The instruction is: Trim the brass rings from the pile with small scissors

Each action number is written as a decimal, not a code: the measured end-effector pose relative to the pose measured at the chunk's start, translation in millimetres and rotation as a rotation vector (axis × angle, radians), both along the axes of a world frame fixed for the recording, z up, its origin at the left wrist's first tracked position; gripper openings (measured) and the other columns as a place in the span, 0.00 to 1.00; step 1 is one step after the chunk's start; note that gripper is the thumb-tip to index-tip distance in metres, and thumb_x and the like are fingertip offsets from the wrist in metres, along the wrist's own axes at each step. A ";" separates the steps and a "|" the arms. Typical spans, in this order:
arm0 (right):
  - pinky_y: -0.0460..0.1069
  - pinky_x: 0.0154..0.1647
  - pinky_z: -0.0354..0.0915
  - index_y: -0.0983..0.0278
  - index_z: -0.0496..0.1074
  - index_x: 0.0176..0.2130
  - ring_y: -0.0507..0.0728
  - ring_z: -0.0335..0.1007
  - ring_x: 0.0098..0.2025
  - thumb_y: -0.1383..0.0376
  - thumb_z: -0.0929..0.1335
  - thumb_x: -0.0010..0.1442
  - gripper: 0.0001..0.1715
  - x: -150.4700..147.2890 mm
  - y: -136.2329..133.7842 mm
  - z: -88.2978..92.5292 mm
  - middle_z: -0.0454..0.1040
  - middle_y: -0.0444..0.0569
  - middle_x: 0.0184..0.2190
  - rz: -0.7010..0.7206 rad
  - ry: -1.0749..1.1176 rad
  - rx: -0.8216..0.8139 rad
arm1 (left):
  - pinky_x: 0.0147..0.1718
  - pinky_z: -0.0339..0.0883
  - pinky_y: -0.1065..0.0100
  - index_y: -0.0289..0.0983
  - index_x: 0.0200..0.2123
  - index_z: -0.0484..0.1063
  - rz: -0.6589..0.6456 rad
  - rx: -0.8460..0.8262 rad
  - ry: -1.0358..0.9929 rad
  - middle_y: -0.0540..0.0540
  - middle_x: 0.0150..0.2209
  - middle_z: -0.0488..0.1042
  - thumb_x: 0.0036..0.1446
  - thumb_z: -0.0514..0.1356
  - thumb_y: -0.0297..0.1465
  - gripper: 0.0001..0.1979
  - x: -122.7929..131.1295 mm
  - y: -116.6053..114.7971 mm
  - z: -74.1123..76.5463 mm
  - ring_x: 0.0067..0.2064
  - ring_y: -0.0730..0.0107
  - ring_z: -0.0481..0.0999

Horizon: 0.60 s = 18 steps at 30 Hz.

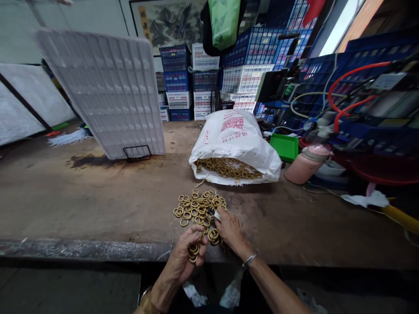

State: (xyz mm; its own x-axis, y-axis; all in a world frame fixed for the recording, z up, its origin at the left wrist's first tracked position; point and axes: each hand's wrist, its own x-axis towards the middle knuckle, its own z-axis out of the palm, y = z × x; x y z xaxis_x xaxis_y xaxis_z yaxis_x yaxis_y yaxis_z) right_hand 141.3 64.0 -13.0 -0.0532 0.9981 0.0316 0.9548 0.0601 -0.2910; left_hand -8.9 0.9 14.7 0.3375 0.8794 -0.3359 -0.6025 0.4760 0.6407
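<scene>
Many brass-coloured rings [194, 212] lie in a loose pile near the table's front edge. My left hand [188, 250] is closed around several rings, which hang below its fingers at the table's edge. At the right side of the pile, my right hand [231, 229] has its fingers pressed together among the rings; something small and white shows at its fingertips, too small to name. Behind the pile lies a white woven sack [232, 135] with red print, its mouth open toward me and more rings inside.
A white ribbed panel [108, 87] stands on a wire holder at the left of the wooden table [81, 205]. To the right are a pink bottle [306, 165], a green tray [284, 147] and red hoses. Stacked crates [178, 80] stand behind.
</scene>
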 end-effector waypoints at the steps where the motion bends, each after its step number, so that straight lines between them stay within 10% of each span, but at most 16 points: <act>1: 0.46 0.26 0.48 0.63 0.65 0.36 0.53 0.67 0.29 0.66 0.60 0.55 0.07 0.0 1.2 -0.3 0.72 0.48 0.29 -0.004 -0.004 -0.004 | 0.14 0.50 0.80 0.36 0.35 0.64 -0.002 -0.018 -0.025 0.50 0.26 0.67 0.48 0.59 0.34 0.11 -0.5 0.2 -1.5 0.20 0.80 0.64; 18: 0.45 0.24 0.54 0.63 0.62 0.32 0.51 0.61 0.23 0.64 0.59 0.53 0.06 -8.4 -32.5 22.3 0.67 0.44 0.23 0.180 0.581 0.100 | 0.12 0.47 0.80 0.35 0.27 0.62 0.075 0.108 0.272 0.55 0.20 0.63 0.44 0.60 0.43 0.17 17.2 15.1 -9.1 0.17 0.82 0.61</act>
